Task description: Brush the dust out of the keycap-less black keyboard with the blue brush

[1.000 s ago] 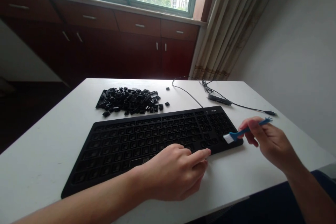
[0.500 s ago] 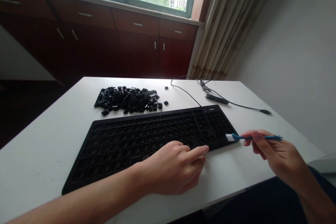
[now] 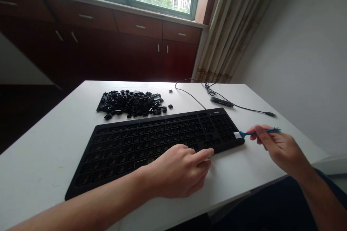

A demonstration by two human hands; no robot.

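A black keyboard with its keycaps off lies at a slant on the white table, its bare key sockets showing. My left hand is at the keyboard's front edge, index finger stretched along the rim and the other fingers curled; its thumb is hidden. My left forearm covers part of the lower rows. In my right hand is a small blue brush, pinched between thumb and fingers. Its white bristles touch or hover just over the right end of the number pad; I cannot tell which.
Behind the keyboard lies a heap of loose black keycaps, with a few strays beside it. The keyboard's cable runs back to a tangle and a USB plug on the right. A white table carries everything.
My right hand has moved the brush slightly up and left, and its bristles are now at the number pad's right edge. My left hand stays in place; the view has shifted slightly.
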